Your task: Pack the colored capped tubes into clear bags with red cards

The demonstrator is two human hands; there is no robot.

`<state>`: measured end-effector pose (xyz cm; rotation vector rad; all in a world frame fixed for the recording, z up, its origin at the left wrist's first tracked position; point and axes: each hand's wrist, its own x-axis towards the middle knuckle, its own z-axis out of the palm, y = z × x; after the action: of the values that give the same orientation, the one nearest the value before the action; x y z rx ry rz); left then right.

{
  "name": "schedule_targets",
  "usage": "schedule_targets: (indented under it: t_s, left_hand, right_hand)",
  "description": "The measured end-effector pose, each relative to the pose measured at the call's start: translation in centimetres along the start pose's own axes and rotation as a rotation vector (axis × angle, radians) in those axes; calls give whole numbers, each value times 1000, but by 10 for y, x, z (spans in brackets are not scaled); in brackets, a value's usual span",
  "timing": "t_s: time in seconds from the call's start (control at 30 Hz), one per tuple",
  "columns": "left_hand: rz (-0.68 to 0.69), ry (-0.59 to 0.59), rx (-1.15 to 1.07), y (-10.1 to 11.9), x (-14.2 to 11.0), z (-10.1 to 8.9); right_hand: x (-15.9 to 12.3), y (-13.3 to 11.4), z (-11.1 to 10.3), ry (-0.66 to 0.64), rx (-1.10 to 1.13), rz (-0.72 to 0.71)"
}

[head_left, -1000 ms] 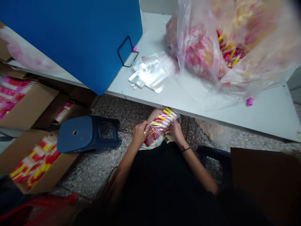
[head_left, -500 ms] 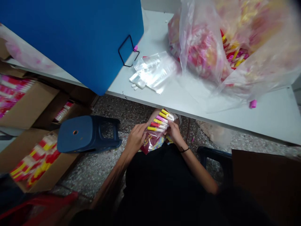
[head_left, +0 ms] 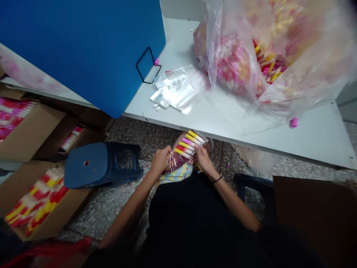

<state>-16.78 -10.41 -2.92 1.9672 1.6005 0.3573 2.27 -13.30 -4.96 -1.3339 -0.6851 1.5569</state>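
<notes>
Low in the head view, a clear plastic packet (head_left: 182, 152) holds a row of pens with yellow and pink tips, with a red printed card at its lower end. My left hand (head_left: 160, 162) grips the packet's left side. My right hand (head_left: 202, 158), with a dark cord on its wrist, grips the right side. Both hands hold it above my lap, below the table's front edge, and my fingers hide part of the packet.
Above my hands is a white table (head_left: 315, 143) with a blue board (head_left: 83, 48), flat clear bags (head_left: 178, 89) and a big bag of pens (head_left: 234, 63). Cardboard boxes of pens (head_left: 36, 203) stand at left, beside a blue plastic stool (head_left: 100, 165).
The packet has turned, its pens now slanting more steeply, and less of the red card shows. My hands have drawn closer together, and the whole view has shifted slightly.
</notes>
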Motion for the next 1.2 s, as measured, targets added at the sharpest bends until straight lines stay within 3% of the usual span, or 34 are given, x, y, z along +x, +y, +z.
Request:
schedule_targets:
  t_s: [0.13,0.3,0.4,0.53,0.6,0.7,0.9,1.1,1.2]
  left_hand:
    - [40,8,-7,7,2,-6]
    - [10,202,-203,37,-27,2]
    - [-70,366,-312,59,-63,10]
    - [35,748,-402,79,-96,10]
    - [11,681,-471,84,-97,5]
    - [-92,382,-512,89,-89,-6]
    - [-18,446,-482,99,-83,-20]
    - [-74,416,-471,96,-83,-7]
    - [-57,269,-465,85,-95,-6]
  right_hand:
    - [-1,4,-7,29,122,18]
    - [-21,-1,-3,-26,109,-40]
    - [-48,-18,7,-110,-43,-185]
    - [-76,-39,18,-166,-151,-369]
    - [-78,-43,24,-137,-156,-375]
    - [-73,-44,33,-52,-134,-301]
    - [-74,-49,36,-55,-65,-302]
    - [-65,-39,35,-99,71,-131]
    - [-64,-42,25,-139,66,-125]
